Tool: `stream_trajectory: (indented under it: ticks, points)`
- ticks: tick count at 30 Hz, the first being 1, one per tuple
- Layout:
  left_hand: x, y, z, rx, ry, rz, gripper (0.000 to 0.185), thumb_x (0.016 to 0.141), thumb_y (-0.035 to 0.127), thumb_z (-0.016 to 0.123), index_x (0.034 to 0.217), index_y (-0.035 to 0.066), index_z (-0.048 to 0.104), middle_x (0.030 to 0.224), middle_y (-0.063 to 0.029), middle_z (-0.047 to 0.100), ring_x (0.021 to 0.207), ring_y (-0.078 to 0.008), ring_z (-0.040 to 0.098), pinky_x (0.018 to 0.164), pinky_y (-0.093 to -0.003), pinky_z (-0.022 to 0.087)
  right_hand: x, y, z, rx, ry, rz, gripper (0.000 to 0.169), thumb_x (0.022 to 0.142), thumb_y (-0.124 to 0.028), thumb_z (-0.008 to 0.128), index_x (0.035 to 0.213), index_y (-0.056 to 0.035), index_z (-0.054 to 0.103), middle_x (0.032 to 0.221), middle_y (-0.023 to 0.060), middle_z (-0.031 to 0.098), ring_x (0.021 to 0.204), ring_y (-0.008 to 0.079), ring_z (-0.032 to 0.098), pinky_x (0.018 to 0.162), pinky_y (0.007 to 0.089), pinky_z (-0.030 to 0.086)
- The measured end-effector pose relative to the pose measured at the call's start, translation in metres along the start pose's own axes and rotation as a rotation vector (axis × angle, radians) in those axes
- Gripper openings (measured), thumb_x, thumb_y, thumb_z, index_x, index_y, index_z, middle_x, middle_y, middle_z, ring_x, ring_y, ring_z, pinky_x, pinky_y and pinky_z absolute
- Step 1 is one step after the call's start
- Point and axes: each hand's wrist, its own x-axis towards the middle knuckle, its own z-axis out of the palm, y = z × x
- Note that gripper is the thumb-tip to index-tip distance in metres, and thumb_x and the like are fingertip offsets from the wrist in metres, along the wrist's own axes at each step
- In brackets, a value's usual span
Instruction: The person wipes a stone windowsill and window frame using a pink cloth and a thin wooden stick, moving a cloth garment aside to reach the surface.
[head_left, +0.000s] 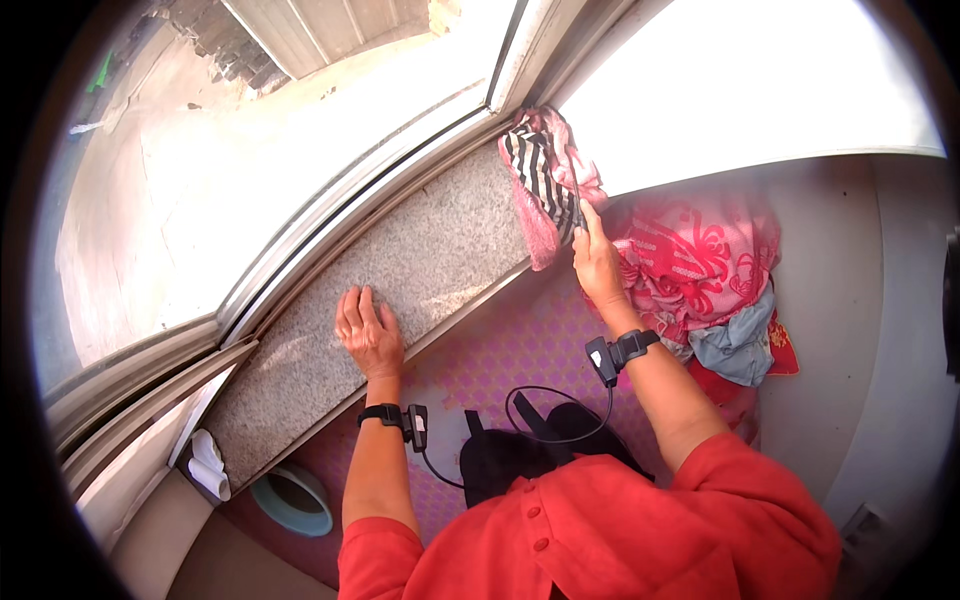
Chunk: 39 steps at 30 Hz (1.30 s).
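Note:
My left hand (367, 336) rests palm down on the speckled stone windowsill (450, 217), with its thumb apart and nothing in its grasp. Farther along, my right hand (598, 262) grips a slim dark tool (576, 191), its index finger stretched along it. The tool's narrow shaft points toward the window corner, over a bunched cloth (536, 172). Pink fabric and black-and-white stripes show on this cloth, which lies at the sill's end and hangs slightly over the front edge. The tool's exact kind is unclear, and its tip is hard to make out against the cloth.
A sliding window frame (360, 202) borders the sill. Left below stands a light blue basin (292, 501), near a white roll (208, 465) on the sill. Pink-red patterned fabric (697, 255) and a grey-blue cloth (735, 337) are piled at right. Cables hang from both wrist straps.

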Motion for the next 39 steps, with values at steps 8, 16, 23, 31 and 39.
stream_trajectory:
  ticks: [8,16,23,31,39]
  points:
    - [0.0,0.001,-0.001,0.01,-0.007,0.0,0.037,0.086,0.01,0.065,0.122,0.004,0.06,0.13,-0.0122,0.056,0.126,-0.033,0.049,0.105,-0.0476,0.038,0.007,0.011,0.002,-0.039,-0.012,-0.077,0.045,0.098,-0.011,0.048,0.142,-0.0066,0.045,0.118,0.0292,0.062,0.107,0.045,0.061,0.088,0.047,0.05]
    - [-0.002,0.0,-0.001,0.026,-0.007,0.002,0.038,0.085,0.01,0.065,0.122,0.004,0.06,0.13,-0.0123,0.056,0.126,-0.033,0.049,0.106,-0.0475,0.038,0.052,0.008,0.001,-0.146,0.015,-0.138,0.041,0.096,-0.018,0.05,0.137,-0.0147,0.052,0.095,0.0294,0.066,0.09,0.0477,0.063,0.08,0.0534,0.051]
    - [0.0,0.001,0.002,0.009,0.001,0.016,0.038,0.085,0.01,0.065,0.122,0.005,0.06,0.13,-0.012,0.056,0.126,-0.033,0.049,0.106,-0.0478,0.038,0.077,0.015,0.034,-0.131,0.164,-0.191,0.044,0.096,-0.023,0.047,0.14,-0.02,0.05,0.1,0.0298,0.066,0.094,0.0479,0.064,0.088,0.0549,0.049]
    - [-0.003,-0.003,-0.001,0.014,0.013,-0.014,0.038,0.084,0.01,0.065,0.122,0.006,0.06,0.129,-0.0116,0.055,0.126,-0.0325,0.05,0.105,-0.0473,0.038,0.049,0.003,-0.028,-0.487,-0.238,-0.084,0.046,0.097,-0.019,0.049,0.143,-0.0228,0.045,0.089,0.029,0.066,0.086,0.0495,0.062,0.078,0.0579,0.048]
    - [-0.002,-0.001,0.002,-0.002,0.007,-0.008,0.039,0.083,0.01,0.066,0.122,0.006,0.06,0.129,-0.0106,0.055,0.126,-0.0322,0.049,0.104,-0.0472,0.039,0.071,-0.029,0.054,0.063,0.045,0.184,0.046,0.096,-0.02,0.045,0.141,-0.0117,0.047,0.108,0.0337,0.064,0.104,0.0488,0.061,0.094,0.0523,0.047]
